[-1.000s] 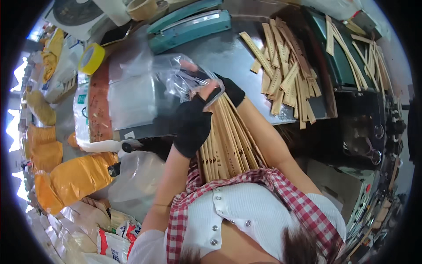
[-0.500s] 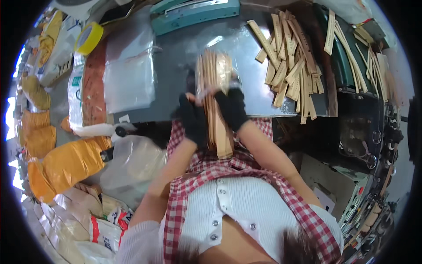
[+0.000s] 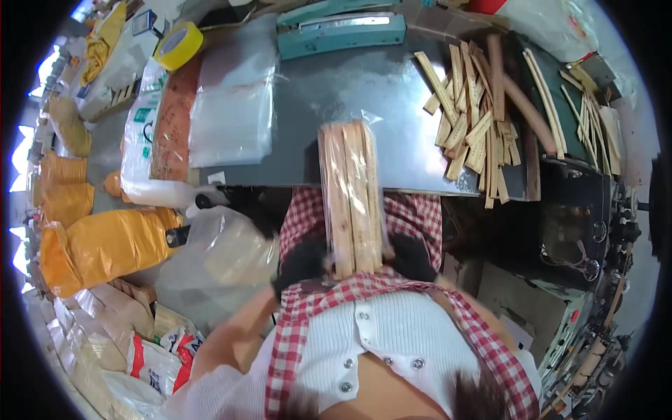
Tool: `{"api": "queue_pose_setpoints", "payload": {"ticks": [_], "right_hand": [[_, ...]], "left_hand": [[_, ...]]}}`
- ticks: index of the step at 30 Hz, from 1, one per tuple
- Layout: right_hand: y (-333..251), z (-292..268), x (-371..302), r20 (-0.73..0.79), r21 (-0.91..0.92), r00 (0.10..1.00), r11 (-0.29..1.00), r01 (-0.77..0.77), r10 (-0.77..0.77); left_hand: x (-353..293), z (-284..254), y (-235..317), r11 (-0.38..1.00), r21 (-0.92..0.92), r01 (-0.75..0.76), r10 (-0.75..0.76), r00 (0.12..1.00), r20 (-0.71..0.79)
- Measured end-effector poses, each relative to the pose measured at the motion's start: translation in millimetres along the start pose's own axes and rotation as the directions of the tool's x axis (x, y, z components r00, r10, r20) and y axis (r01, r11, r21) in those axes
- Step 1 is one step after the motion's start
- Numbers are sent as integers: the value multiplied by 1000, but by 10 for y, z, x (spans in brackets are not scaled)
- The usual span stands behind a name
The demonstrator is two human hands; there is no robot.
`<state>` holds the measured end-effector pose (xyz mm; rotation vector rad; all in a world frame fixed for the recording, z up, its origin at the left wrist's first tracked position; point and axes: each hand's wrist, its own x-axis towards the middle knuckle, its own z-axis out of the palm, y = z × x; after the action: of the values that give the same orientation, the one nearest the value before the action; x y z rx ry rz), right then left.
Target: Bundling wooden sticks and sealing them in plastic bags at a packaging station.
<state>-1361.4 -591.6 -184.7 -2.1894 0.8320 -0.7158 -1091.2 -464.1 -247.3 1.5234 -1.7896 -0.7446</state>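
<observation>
A clear plastic bag of wooden rulers (image 3: pixel 352 196) stands lengthwise before me, its far part over the table edge and its near end against my checked apron. My left hand (image 3: pixel 302 264), in a black fingerless glove, grips the bag low on its left side. On the opposite side my right hand (image 3: pixel 411 256), gloved the same way, holds the bag near its lower end. Both hands are closed, though the bundle and the dark gloves hide most of the fingers. The rulers lie side by side inside the bag, sheathed nearly to their near ends.
Loose wooden rulers (image 3: pixel 470 115) are heaped at the table's right. Flat clear bags (image 3: pixel 231 119) lie stacked on the left, near a yellow tape roll (image 3: pixel 178 46). A teal sealing machine (image 3: pixel 341 36) stands at the back. Orange parcels (image 3: pixel 112 245) sit on the left.
The bag has been drawn down over the rulers, from covering their far part to covering nearly their whole length. Both hands have moved toward my body, to the bundle's near end.
</observation>
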Motion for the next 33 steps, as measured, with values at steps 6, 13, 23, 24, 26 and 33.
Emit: {"api": "queue_pose_setpoints", "payload": {"ticks": [6, 13, 23, 24, 26, 33], "right_hand": [[-921, -1205, 1377, -57, -444, 988, 890, 100, -140], [-1077, -2114, 2471, 35, 226, 998, 973, 36, -45], [-1211, -2725, 2608, 28, 164, 1000, 986, -12, 7], [-1157, -2746, 2596, 177, 158, 971, 970, -187, 158], [-1253, -2679, 2593, -103, -264, 991, 963, 59, -89], [-1303, -1595, 2585, 159, -638, 778, 539, 551, -607]], "left_hand": [[1304, -1663, 1533, 870, 491, -37, 266, 875, -405], [2342, -2828, 2048, 939, 177, -295, 296, 955, 24], [2769, -3262, 2427, 984, -64, -169, 179, 961, 211], [2762, -3110, 2350, 981, -176, -77, 119, 963, 244], [2743, -2877, 2327, 988, -155, 7, 36, 961, 276], [2643, -2642, 2193, 959, -276, 66, -3, 975, 222]]}}
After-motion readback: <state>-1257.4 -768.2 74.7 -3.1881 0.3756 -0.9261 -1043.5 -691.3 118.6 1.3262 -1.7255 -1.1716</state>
